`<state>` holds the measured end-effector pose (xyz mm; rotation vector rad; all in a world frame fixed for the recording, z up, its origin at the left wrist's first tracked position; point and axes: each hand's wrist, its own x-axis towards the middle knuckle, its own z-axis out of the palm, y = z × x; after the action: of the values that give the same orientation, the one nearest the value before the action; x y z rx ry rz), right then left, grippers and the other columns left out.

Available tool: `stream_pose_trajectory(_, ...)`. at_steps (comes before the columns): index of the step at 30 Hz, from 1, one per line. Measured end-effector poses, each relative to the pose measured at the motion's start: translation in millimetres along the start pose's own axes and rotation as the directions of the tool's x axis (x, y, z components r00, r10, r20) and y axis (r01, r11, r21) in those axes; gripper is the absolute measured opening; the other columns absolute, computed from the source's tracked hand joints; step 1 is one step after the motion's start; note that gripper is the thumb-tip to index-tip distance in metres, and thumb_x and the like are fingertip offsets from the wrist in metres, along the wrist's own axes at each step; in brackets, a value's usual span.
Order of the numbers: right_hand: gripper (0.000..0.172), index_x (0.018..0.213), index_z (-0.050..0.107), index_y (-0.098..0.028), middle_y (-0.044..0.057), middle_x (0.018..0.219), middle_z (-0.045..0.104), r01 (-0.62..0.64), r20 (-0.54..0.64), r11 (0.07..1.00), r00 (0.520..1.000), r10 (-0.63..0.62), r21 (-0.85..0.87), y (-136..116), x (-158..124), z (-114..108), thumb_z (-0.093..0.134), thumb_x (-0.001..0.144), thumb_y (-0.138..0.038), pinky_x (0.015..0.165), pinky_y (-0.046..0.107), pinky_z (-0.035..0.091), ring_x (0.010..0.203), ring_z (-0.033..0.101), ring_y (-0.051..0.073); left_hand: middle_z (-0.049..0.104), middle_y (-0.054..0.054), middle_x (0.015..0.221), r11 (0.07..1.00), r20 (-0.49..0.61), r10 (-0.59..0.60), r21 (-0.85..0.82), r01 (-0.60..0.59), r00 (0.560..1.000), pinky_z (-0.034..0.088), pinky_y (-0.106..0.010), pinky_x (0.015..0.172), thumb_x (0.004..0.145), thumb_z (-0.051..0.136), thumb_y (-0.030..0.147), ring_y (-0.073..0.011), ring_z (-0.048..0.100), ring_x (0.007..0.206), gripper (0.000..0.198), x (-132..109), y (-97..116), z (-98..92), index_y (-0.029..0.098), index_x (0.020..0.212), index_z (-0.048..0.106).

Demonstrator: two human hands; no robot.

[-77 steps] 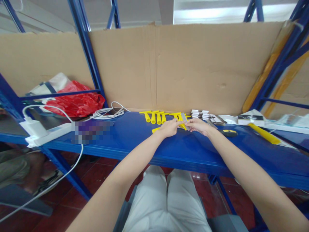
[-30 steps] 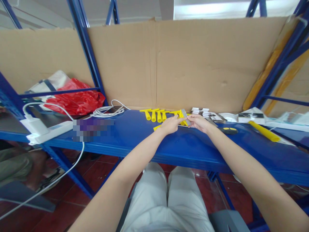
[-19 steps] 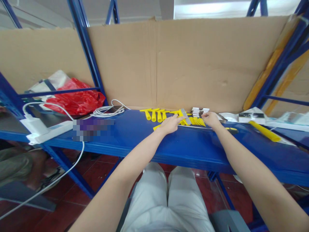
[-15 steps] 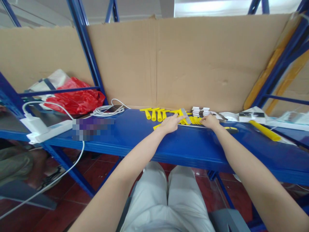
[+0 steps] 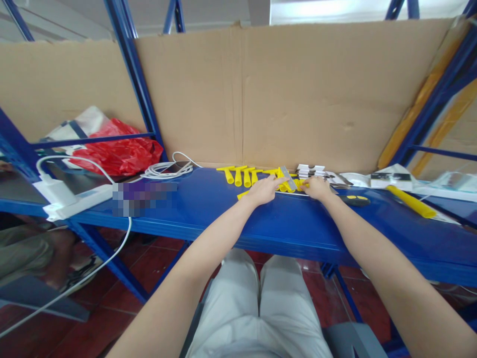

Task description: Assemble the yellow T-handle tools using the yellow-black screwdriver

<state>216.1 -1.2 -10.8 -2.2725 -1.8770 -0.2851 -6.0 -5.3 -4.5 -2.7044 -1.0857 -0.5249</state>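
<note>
Amid yellow handles and white packets, a scraper is gripped by the left hand; the right hand's hold is unclear.

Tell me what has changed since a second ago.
The right hand has come off the grey blade and moved right; its fingers are now at the small yellow pieces beside the blade; whether they grip one is unclear. The left hand still holds the yellow tool, and the row of yellow T-shaped pieces stays put.

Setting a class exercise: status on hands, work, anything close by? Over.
Left hand: holding grey-bladed yellow tool. Right hand: at small yellow pieces, grip unclear. White stack just beyond right hand.
</note>
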Motion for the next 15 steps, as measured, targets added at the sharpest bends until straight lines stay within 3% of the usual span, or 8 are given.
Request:
stream_pose_trajectory(5,0.034,0.109,0.071,-0.013,0.019,0.123,0.063,0.04,-0.031,0.996,0.999,-0.042,-0.079,-6.1,-5.4,-3.7,0.045,0.09,-0.022,0.097,0.046,0.038,0.121,0.051,0.033,0.059,-0.008,0.119,1.0,0.002,0.005,-0.006,-0.005,1.0,0.048,-0.032,0.09,0.097,0.034,0.019,-0.0217,0.061,0.106,0.051,-0.2,0.1,-0.3,0.031,0.146,0.04)
stream_pose_trajectory(10,0.037,0.104,0.068,-0.006,0.023,0.11,0.064,0.072,-0.219,0.991,0.971,-0.095,-0.11,-4.5,-5.6,-7.2,0.034,0.089,-0.013,0.091,0.041,0.038,0.108,0.058,0.03,0.058,-0.008,0.121,1.0,0.01,0.006,0.001,-0.006,1.0,0.048,-0.033,0.09,0.097,0.033,0.017,-0.0221,0.061,0.106,0.052,-0.5,0.0,-0.6,0.032,0.146,0.04)
stream_pose_trajectory(13,0.037,0.104,0.064,-0.005,0.024,0.108,0.063,-0.002,-0.388,0.999,0.922,0.019,0.043,6.9,1.0,-8.2,0.031,0.09,-0.016,0.086,0.041,0.04,0.101,0.06,0.03,0.058,-0.008,0.12,1.0,0.012,0.007,0.002,-0.007,1.0,0.048,-0.033,0.09,0.097,0.033,0.018,-0.022,0.061,0.106,0.052,-0.6,-0.1,-0.6,0.032,0.147,0.039)
stream_pose_trajectory(15,0.035,0.102,0.063,-0.007,0.025,0.107,0.063,-0.045,-0.495,0.977,0.856,0.146,0.211,17.5,7.5,-7.9,0.032,0.091,-0.02,0.083,0.041,0.042,0.099,0.06,0.031,0.059,-0.008,0.12,1.0,0.01,0.006,0.002,-0.006,1.0,0.048,-0.032,0.091,0.098,0.033,0.019,-0.0217,0.061,0.107,0.051,-0.7,-0.3,-0.5,0.032,0.147,0.039)
